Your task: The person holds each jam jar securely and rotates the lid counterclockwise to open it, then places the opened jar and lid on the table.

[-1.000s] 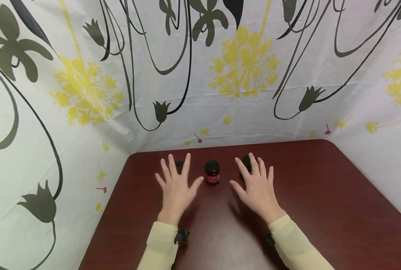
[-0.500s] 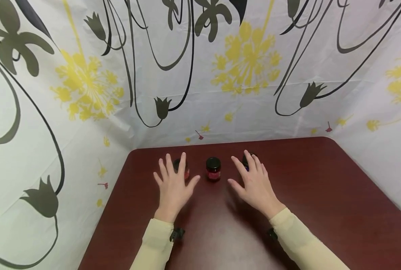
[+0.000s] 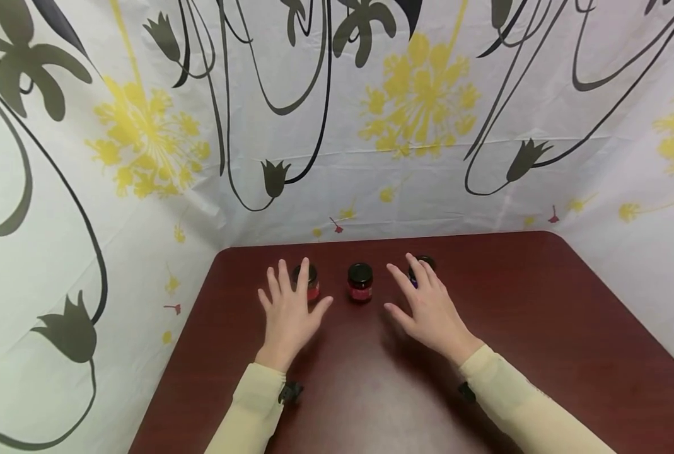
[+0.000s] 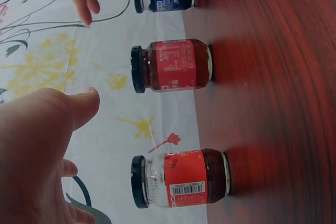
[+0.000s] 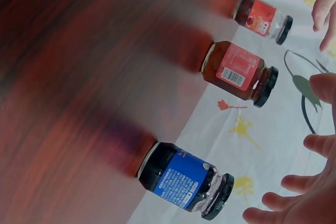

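Observation:
Three glass jars with black lids stand in a row near the table's far edge. At the left is a jar with a bright red label [image 4: 186, 179], partly behind my left hand [image 3: 288, 318] in the head view. A jar with a pinkish-red label [image 3: 360, 284] stands in the middle, between the hands. The jar with a blue label [image 5: 184, 179] is at the right, largely covered by my right hand [image 3: 430, 309] in the head view. Both hands are spread above the table, palms down and holding nothing.
The dark red-brown table [image 3: 348, 391] has rounded far corners. Behind it and along both sides hangs a white cloth [image 3: 325, 139] printed with flowers and vines. A small dark camera [image 3: 290, 392] sits at the left wrist, another [image 3: 467, 392] at the right.
Both hands stay spread; the left has shifted slightly left, uncovering more of the red-labelled jar. The right forearm has swung a little outward. The head view has shifted slightly.

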`<act>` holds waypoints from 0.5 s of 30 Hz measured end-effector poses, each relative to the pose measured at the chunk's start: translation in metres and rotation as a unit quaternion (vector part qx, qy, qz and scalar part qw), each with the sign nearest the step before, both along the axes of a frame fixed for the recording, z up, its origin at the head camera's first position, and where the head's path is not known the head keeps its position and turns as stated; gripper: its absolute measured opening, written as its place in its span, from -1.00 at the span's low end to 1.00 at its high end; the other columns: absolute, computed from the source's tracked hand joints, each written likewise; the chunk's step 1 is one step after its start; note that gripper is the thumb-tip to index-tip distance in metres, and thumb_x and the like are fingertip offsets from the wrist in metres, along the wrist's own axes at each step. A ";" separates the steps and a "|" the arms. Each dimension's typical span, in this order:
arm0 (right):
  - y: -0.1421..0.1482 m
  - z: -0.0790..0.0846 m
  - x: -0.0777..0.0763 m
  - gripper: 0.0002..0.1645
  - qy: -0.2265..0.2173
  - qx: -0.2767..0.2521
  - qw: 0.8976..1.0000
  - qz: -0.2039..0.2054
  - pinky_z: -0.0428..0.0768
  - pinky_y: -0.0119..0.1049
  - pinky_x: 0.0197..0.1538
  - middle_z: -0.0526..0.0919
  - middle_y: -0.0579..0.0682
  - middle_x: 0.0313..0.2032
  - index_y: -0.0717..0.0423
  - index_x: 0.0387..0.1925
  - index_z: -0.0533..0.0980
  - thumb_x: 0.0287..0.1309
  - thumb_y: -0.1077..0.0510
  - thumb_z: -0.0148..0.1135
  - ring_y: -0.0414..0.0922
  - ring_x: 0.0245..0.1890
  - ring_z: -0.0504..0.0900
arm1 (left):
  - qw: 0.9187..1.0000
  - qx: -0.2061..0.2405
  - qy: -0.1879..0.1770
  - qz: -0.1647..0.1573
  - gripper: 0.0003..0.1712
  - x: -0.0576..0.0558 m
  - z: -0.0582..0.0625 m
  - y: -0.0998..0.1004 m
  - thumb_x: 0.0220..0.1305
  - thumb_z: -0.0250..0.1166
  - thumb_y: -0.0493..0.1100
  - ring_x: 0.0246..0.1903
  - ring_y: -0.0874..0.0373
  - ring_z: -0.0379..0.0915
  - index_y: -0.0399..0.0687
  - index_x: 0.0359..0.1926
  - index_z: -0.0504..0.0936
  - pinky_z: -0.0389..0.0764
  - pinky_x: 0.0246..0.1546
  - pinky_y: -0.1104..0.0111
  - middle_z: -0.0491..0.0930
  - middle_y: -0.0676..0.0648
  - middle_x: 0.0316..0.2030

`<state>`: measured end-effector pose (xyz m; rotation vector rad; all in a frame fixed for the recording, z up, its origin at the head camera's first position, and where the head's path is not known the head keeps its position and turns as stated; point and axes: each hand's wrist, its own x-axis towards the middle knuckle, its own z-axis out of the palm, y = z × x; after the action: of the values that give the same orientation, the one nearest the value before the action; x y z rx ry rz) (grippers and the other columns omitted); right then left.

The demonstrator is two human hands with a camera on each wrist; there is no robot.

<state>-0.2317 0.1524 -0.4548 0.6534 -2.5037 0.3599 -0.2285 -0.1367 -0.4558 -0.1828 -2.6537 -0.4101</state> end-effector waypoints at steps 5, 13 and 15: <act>0.001 0.005 -0.001 -0.10 0.005 0.016 1.000 0.009 0.20 0.21 0.09 -0.14 0.04 0.38 -0.19 0.35 0.08 0.00 -0.27 0.16 0.22 0.27 0.06 | 1.000 0.005 -0.009 0.002 0.07 -0.003 0.000 -0.003 -0.04 0.06 0.50 0.33 -0.19 -0.48 0.27 0.41 -0.16 -0.09 0.03 -0.31 -0.30 -0.18 0.38; 0.004 0.003 0.005 -0.11 0.008 0.033 0.999 0.026 0.27 0.20 0.04 -0.01 0.14 0.34 -0.16 0.35 0.11 0.01 -0.26 0.16 0.24 0.25 0.08 | 0.998 0.039 -0.039 0.007 0.13 -0.004 -0.005 -0.007 -0.07 0.07 0.51 0.32 -0.22 -0.34 0.22 0.41 -0.20 -0.04 0.04 -0.29 -0.21 -0.21 0.37; 0.004 0.001 0.005 -0.12 0.008 0.039 0.999 0.030 0.28 0.19 0.04 0.00 0.16 0.34 -0.15 0.34 0.12 0.02 -0.26 0.15 0.24 0.25 0.08 | 0.998 0.046 -0.044 0.009 0.14 -0.003 -0.006 -0.007 -0.07 0.05 0.52 0.31 -0.22 -0.30 0.20 0.41 -0.21 -0.02 0.05 -0.28 -0.18 -0.22 0.36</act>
<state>-0.2262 0.1564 -0.4533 0.7607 -2.4975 0.2793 -0.2316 -0.1438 -0.4618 -0.1138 -2.7129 -0.5453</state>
